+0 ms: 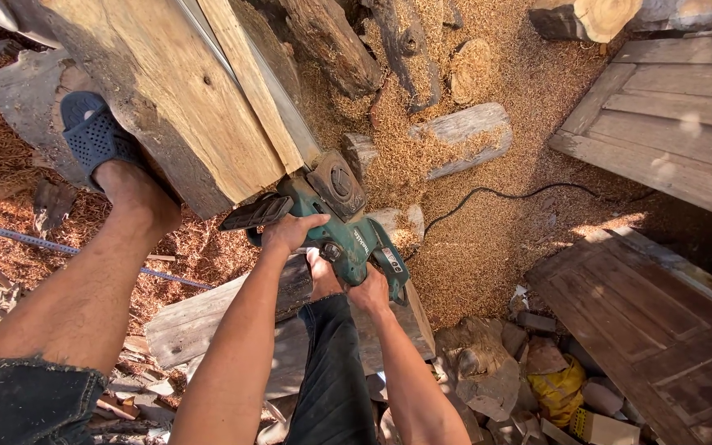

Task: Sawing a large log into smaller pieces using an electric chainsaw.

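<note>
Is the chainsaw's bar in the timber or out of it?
In: the bar lies sunk in a slot along the big timber.

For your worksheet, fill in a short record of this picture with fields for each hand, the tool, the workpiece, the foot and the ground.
Left hand: left hand grips the front handle of the chainsaw
Right hand: right hand holds the rear handle
Tool: green electric chainsaw, its bar inside a cut in the timber
Cable: black cord lying on the ground
Workpiece: large wooden beam, partly sawn lengthwise
Foot: foot in a blue sandal braced against the beam
Ground: sawdust, log offcuts, old wooden doors
</note>
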